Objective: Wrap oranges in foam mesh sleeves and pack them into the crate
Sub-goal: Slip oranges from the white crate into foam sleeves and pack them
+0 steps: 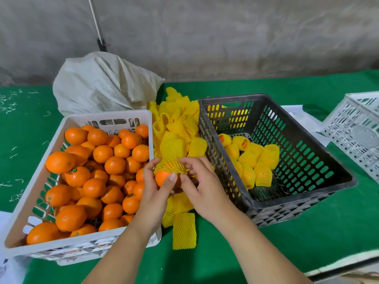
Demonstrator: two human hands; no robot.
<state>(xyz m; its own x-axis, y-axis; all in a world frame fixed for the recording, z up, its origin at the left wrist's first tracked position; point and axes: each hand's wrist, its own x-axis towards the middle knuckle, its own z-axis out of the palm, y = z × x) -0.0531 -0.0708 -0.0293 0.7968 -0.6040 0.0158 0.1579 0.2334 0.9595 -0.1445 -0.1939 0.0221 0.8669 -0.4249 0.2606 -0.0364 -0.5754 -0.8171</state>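
With both our left hand point(152, 181) and right hand point(196, 181) pinching the half-drawn foam sleeve point(171, 155), we risk tearing it or dropping the orange point(163, 178) if we tug unevenly

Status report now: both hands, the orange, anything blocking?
Left hand and right hand both grip one orange. Yellow sleeve half over it. Black crate open, nothing blocking.

Foam, plastic and cloth under your hands

You see soft yellow foam mesh sleeves point(178, 128), perforated plastic crates white point(106, 117) and black point(256, 208), glossy oranges point(96, 177), a matt green cloth point(307, 242).
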